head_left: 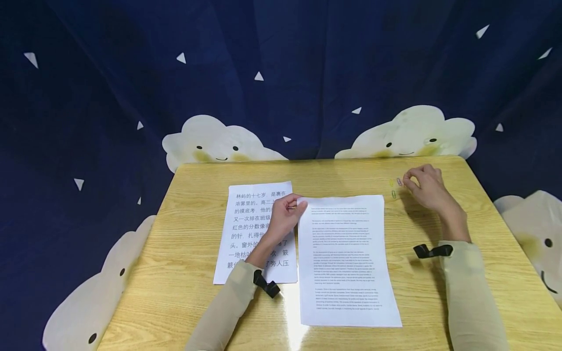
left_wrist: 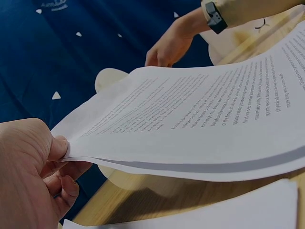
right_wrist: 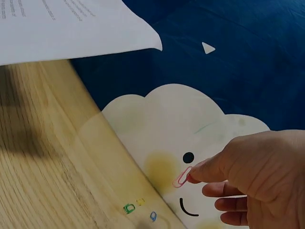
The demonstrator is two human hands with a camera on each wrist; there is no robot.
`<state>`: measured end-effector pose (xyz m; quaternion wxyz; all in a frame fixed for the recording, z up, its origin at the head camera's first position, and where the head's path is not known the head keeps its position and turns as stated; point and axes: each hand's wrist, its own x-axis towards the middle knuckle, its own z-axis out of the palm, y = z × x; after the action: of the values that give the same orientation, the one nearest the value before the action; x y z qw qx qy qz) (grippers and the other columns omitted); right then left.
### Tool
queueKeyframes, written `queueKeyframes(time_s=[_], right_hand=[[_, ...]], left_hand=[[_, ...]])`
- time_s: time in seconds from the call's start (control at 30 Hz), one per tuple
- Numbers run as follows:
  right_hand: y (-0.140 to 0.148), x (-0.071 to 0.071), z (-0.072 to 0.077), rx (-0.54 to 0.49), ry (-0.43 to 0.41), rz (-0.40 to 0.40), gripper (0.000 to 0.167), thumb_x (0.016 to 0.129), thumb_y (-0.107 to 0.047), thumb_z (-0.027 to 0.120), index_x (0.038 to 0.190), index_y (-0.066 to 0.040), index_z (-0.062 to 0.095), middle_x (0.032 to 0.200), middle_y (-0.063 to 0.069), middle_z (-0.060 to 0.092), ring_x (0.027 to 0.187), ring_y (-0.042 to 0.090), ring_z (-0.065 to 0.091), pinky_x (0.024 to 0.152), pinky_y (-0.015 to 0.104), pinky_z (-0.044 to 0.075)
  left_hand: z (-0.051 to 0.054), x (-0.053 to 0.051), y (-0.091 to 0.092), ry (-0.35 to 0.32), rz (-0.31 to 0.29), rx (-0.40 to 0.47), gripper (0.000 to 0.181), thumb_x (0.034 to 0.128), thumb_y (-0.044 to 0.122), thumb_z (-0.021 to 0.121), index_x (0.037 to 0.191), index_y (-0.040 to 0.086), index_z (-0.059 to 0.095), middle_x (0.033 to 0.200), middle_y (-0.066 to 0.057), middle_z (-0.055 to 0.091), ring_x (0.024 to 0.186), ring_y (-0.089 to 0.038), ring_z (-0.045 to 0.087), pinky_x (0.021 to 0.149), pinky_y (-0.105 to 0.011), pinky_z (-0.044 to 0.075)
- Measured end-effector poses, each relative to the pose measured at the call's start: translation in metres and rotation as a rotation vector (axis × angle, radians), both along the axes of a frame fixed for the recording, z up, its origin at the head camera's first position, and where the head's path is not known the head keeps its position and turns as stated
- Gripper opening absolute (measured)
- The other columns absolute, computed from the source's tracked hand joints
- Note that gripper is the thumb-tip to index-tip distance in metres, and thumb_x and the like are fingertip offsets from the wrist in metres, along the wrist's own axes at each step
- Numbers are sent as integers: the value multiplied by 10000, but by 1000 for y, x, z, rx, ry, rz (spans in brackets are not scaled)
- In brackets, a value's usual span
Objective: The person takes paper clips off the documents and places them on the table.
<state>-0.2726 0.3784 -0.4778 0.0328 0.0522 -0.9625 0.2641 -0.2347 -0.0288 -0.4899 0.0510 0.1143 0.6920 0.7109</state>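
Observation:
My left hand (head_left: 284, 219) pinches the upper left corner of a stack of printed sheets (head_left: 347, 263) between thumb and fingers. In the left wrist view the layered edges of the stack show, with the held corner raised off the table. At the back right, my right hand (head_left: 428, 190) holds a pink paper clip (right_wrist: 182, 177) between thumb and forefinger, above the table. Close to that hand lie a green paper clip (head_left: 393, 194), a yellow paper clip (head_left: 391, 183) and a bluish-purple paper clip (head_left: 399, 181).
Another paper (head_left: 237, 234) with large Chinese print lies on the wooden table (head_left: 175, 302), partly under my left forearm. A dark blue curtain (head_left: 307, 87) with white clouds and triangles hangs behind the table's back edge and beside it.

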Motion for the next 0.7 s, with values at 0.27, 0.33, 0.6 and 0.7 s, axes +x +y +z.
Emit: queueKeyframes(time_s=[0.27, 0.33, 0.6, 0.7], right_hand=[[9, -3, -14, 17, -76, 20, 248, 1097, -127, 516, 931, -3, 653, 1250, 354, 453, 1197, 550, 312, 957, 681, 254], [11, -4, -17, 23, -78, 27, 270, 1098, -131, 514, 909, -14, 666, 1237, 353, 467, 1181, 544, 322, 950, 677, 252], [14, -5, -30, 65, -83, 2, 274, 1093, -156, 518, 944, 12, 675, 1234, 361, 455, 1135, 541, 334, 914, 665, 277], [14, -4, -33, 88, -86, -9, 262, 1087, -149, 518, 954, 19, 670, 1224, 355, 444, 1140, 550, 327, 924, 675, 272]], left_hand=[[0, 0, -1, -2, -7, -11, 153, 1003, -16, 656, 1103, -125, 696, 903, -266, 748, 567, -119, 613, 559, -198, 511], [0, 0, -1, -1, -7, -17, 153, 1005, -12, 656, 1104, -121, 699, 897, -268, 744, 560, -131, 592, 554, -198, 500], [-3, -2, 1, -3, 11, -27, 135, 999, -22, 659, 1086, -113, 705, 846, -249, 734, 537, -109, 545, 531, -184, 466], [-15, -7, 1, -1, 21, -34, 141, 999, 1, 672, 1094, -93, 716, 847, -237, 738, 547, -102, 565, 542, -198, 482]])
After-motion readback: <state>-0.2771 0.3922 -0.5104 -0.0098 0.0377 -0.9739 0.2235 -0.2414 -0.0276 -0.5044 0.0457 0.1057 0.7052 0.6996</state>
